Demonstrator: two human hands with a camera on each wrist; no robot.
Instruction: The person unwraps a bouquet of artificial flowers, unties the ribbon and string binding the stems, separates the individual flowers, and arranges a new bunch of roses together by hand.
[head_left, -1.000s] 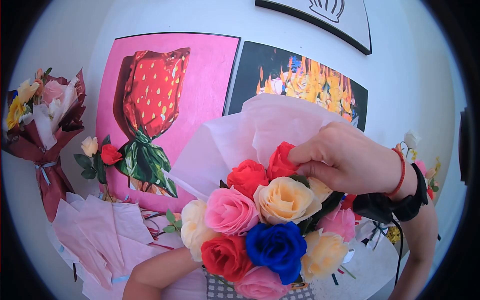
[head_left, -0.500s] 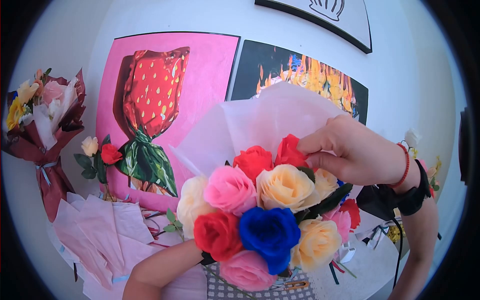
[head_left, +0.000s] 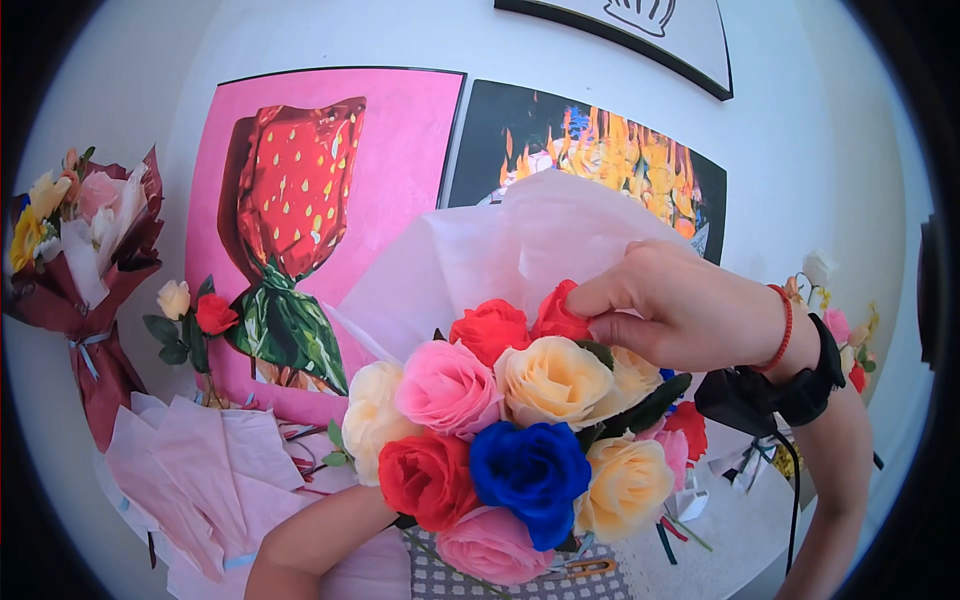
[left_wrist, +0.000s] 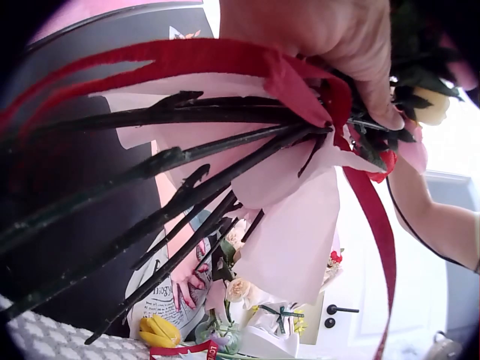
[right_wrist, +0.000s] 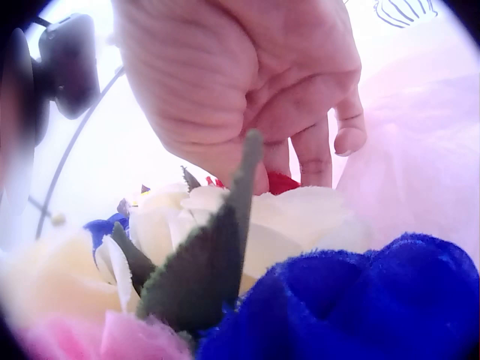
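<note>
Fingers (head_left: pixel 598 297) of the right hand (head_left: pixel 675 305) pinch a red rose (head_left: pixel 561 312) at the back of the bouquet (head_left: pixel 530 400), index and thumb closed on its side — the right wrist view shows the other fingers hanging down behind the cream petals. Below the blooms, the left hand (left_wrist: pixel 322 34) grips the bouquet where its dark stems (left_wrist: pixel 217 176) gather, thumb laid over the neck; how far its other fingers wrap round cannot be told. A red ribbon (left_wrist: pixel 375 247) circles that neck and trails loose.

The bouquet is held up over the surface (head_left: pixel 735 530), in front of the body. A blue rose (head_left: pixel 530 480) sits among pink, cream and red ones, and pale pink wrapping paper (head_left: pixel 470 255) fans out behind them.

Pink sheets (head_left: pixel 190 475) lie at the left, near a grey patterned cloth (head_left: pixel 445 580) with a wooden clip (head_left: pixel 588 567) on it. Farther left stands another bouquet in dark red wrap (head_left: pixel 105 345). Against the wall is a pink painting (head_left: pixel 400 130) of a wrapped sweet — beside it, a darker painting (head_left: pixel 470 180) with orange flames.
</note>
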